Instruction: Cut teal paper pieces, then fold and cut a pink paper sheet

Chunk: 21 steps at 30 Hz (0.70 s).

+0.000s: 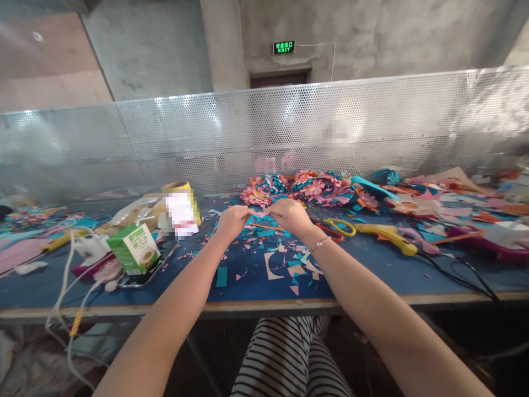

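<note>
My left hand [235, 221] and my right hand [292, 217] are raised over the middle of the worktable, close together. A thin pink strip [259, 213], which looks like paper or foam, is stretched between them, pinched at both ends. Behind my hands lie fluffy clusters [316, 187] of pink, blue and orange cut pieces. Under and in front of them, small scraps [295, 270] are strewn over the blue tabletop. Scissors with yellow handles [342, 227] lie just right of my right hand, partly hidden by it.
A yellow hot glue gun [392, 237] with a black cord lies at the right. On the left a green-and-white carton [134, 249] stands on a phone [151, 275], beside white cables and a yellow roll [194, 204]. A perforated metal screen [264, 132] rises along the table's back.
</note>
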### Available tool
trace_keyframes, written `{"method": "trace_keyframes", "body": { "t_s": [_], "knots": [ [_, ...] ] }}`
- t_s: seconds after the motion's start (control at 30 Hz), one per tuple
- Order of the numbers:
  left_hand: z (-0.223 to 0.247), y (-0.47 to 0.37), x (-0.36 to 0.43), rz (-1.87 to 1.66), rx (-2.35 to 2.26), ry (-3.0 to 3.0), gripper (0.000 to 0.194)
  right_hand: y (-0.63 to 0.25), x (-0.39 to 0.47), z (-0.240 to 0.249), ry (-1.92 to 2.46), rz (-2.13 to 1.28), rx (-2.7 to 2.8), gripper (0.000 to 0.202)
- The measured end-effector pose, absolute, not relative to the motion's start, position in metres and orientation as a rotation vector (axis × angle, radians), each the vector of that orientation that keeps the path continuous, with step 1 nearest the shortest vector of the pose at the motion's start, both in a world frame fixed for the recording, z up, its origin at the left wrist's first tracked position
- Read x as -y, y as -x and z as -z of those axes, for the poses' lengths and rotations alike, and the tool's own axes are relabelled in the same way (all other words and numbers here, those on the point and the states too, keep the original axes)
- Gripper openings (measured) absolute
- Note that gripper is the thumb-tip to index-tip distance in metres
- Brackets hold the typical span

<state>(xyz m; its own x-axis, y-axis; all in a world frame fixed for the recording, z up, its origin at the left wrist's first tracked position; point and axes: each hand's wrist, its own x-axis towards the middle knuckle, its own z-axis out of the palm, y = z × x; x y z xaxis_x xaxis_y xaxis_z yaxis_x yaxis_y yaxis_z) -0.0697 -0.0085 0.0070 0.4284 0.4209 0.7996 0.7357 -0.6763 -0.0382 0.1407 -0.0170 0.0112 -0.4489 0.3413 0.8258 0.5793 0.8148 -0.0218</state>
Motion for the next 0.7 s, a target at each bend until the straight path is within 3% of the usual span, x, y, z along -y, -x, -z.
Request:
{"method": "trace_keyframes", "body": {
  "t_s": [0.37, 0.7],
  "knots": [
    [-0.018, 0.045, 0.039, 1.077, 0.532, 2.121, 0.018, -0.132, 0.033, -0.02, 0.88, 0.589, 2.2, 0.026],
    [-0.021, 0.058, 0.03, 1.033, 0.629, 2.118, 0.017, -0.148, 0.02, -0.021, 0.798, 0.221, 2.191, 0.022]
  ]
}}
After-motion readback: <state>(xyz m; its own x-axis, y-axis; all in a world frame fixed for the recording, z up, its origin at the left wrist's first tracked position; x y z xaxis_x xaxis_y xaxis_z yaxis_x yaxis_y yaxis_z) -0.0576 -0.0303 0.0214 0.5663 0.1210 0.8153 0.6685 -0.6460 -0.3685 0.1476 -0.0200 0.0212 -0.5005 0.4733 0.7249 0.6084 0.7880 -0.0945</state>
